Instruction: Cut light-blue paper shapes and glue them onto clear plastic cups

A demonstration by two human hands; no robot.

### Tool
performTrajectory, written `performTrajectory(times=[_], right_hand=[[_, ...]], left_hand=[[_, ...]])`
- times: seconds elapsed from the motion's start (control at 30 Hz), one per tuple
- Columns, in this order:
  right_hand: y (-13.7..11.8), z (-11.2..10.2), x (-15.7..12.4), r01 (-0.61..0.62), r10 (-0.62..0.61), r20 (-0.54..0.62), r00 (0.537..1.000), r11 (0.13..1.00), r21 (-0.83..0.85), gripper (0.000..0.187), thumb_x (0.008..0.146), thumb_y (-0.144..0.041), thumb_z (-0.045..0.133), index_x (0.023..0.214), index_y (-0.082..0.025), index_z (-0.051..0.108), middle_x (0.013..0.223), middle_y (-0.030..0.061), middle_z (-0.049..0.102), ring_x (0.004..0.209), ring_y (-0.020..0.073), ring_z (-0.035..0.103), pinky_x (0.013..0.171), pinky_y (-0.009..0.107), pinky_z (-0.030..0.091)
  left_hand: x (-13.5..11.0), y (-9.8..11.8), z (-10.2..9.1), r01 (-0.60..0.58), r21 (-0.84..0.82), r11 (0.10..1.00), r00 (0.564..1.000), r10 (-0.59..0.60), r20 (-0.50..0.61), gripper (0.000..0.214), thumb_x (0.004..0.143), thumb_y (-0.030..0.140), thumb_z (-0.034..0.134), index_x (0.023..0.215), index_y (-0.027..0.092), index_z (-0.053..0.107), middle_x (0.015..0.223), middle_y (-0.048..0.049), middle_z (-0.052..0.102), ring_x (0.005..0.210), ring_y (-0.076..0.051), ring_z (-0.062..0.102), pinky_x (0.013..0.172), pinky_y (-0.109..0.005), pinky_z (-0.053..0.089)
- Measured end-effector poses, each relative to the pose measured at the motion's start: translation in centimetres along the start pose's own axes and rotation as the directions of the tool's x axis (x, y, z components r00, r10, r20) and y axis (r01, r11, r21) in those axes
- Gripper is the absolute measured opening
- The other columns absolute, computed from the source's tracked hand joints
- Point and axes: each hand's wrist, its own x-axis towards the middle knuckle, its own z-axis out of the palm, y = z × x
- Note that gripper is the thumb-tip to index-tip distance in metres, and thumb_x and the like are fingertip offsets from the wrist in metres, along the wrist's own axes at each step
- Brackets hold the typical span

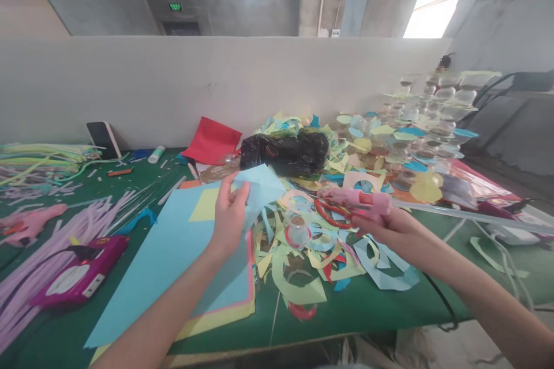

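My left hand is closed on a piece of light blue paper, lifted above the green table. My right hand grips a pink hot glue gun, its nozzle pointing left toward the paper. Below and between the hands sits a small clear cup among paper scraps. Red-handled scissors lie just under the glue gun.
Large blue and yellow paper sheets lie at centre left. Further left are a magenta glue gun and pipe cleaners. A black bag, red paper and a phone stand by the partition wall. Rows of paper-lidded cups fill the right.
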Motion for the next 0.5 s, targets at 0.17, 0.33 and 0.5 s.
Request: performTrajectory(times=[0.17,0.33,0.5], right_hand=[[0.1,1.0,1.1,-0.048,0.054,0.065,0.996,0.995,-0.091,0.040,0.086,-0.061,0.055,0.082,-0.025,0.074,0.060,0.0022,0.066,0.060,0.0221,0.062,0.057,0.030,0.049],[0.7,0.8,0.9,-0.073,0.081,0.043,0.996,0.983,-0.166,0.045,0.085,-0.064,0.053,0.070,-0.024,0.069,0.050,0.0012,0.056,0.053,0.0204,0.056,0.052,0.029,0.044],[0.5,0.9,1.0,-0.078,0.089,0.059,0.994,0.983,-0.169,0.045,0.083,-0.065,0.054,0.069,-0.025,0.068,0.049,0.0007,0.054,0.052,0.0206,0.054,0.051,0.030,0.042]], left_hand=[[0.2,-0.3,-0.3,-0.004,0.013,1.000,1.000,0.004,-0.012,0.038,0.087,0.045,0.060,0.121,0.029,0.054,0.056,0.0088,0.029,0.045,-0.007,0.026,0.038,-0.016,0.024],[0.1,-0.4,-0.1,-0.012,-0.007,1.000,1.000,0.012,0.015,0.036,0.087,0.043,0.060,0.120,0.028,0.054,0.058,0.0080,0.037,0.045,-0.007,0.030,0.040,-0.016,0.029],[0.1,-0.5,0.0,-0.006,-0.015,1.000,1.000,0.007,0.023,0.035,0.087,0.042,0.060,0.118,0.027,0.054,0.058,0.0075,0.039,0.046,-0.007,0.034,0.041,-0.016,0.032]])
